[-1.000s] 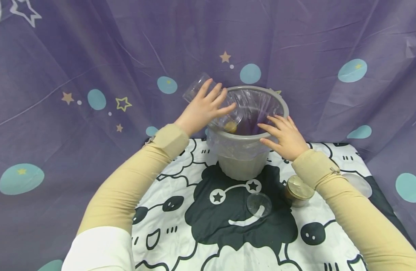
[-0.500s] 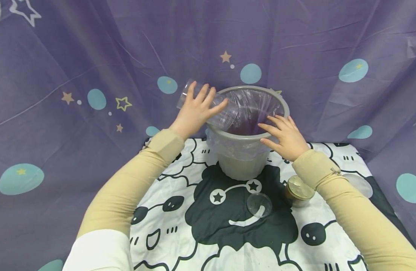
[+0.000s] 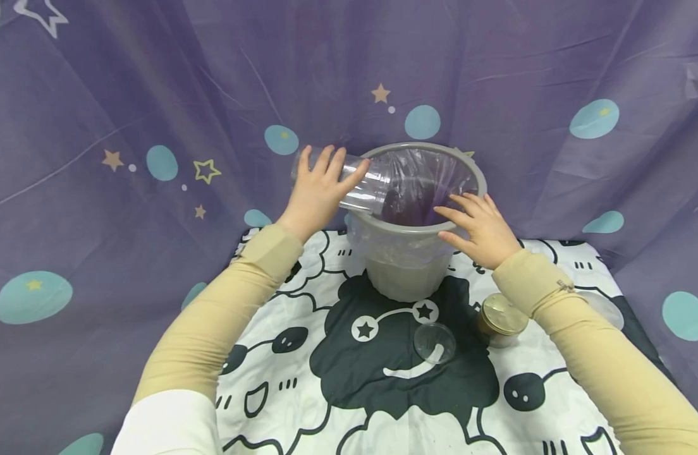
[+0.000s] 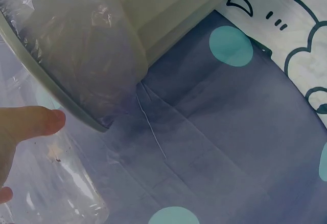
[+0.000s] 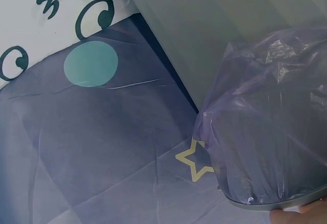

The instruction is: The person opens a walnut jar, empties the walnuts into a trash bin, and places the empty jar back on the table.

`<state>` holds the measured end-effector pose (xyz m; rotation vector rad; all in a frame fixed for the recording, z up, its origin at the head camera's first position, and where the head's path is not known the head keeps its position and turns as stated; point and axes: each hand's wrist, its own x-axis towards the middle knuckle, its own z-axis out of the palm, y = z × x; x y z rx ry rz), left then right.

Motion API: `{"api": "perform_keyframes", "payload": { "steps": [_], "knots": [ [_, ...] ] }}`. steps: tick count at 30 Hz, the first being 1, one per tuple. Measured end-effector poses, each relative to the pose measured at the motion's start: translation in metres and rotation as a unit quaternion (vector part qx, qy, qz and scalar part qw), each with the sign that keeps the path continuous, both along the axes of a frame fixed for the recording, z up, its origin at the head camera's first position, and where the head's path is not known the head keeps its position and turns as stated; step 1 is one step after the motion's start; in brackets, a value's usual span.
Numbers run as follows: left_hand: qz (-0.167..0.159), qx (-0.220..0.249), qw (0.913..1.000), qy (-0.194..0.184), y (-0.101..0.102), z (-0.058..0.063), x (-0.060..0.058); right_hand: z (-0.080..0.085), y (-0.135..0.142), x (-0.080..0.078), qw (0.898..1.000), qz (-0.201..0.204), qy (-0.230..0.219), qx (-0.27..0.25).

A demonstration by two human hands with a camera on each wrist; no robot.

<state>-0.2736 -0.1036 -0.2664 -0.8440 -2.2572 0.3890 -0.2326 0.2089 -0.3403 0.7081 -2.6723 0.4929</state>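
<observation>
My left hand [image 3: 317,189] grips a clear plastic jar [image 3: 368,183], tipped on its side with its mouth end over the left rim of the grey trash bin [image 3: 408,281]. In the left wrist view the thumb lies along the jar's wall [image 4: 76,183], and a small brownish speck shows on it. A thin clear liner bag [image 3: 403,167] lines the bin and folds over its rim. At the right of the rim, my right hand [image 3: 477,230] holds on, fingers reaching inside and thumb at the front. The bottom of the bin is hidden.
A clear round lid [image 3: 434,344] lies on the black-and-white patterned cloth [image 3: 400,385] in front of the bin. A gold-lidded jar [image 3: 502,319] stands near my right forearm, which partly covers a pale round disc [image 3: 602,309]. A purple curtain [image 3: 241,76] hangs behind.
The yellow round thing at the jar's mouth has gone from sight. My left hand has moved left and lower, and the jar lies more level. My right hand stays on the rim.
</observation>
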Motion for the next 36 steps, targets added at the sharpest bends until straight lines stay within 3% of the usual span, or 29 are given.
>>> {"api": "perform_keyframes", "payload": {
  "steps": [6,13,24,30,36],
  "knots": [
    [-0.024,0.055,0.9981,0.010,-0.001,-0.002,-0.001,0.002,0.001,0.001,1.000,0.001,-0.003,0.013],
    [0.002,0.122,0.9915,-0.045,-0.007,0.000,0.004,0.001,0.001,0.000,1.000,-0.001,-0.005,0.006],
    [0.004,0.279,0.9565,-0.084,-0.017,-0.010,0.009,0.000,-0.001,0.000,1.000,0.001,-0.003,-0.001],
    [0.000,0.325,0.9386,-0.115,-0.018,-0.018,0.013,-0.001,-0.001,-0.001,1.000,-0.002,-0.007,-0.005],
    [-0.020,0.358,0.9272,-0.107,-0.020,-0.026,0.020,-0.001,-0.001,0.000,1.000,-0.004,-0.013,-0.006]
  ]
}}
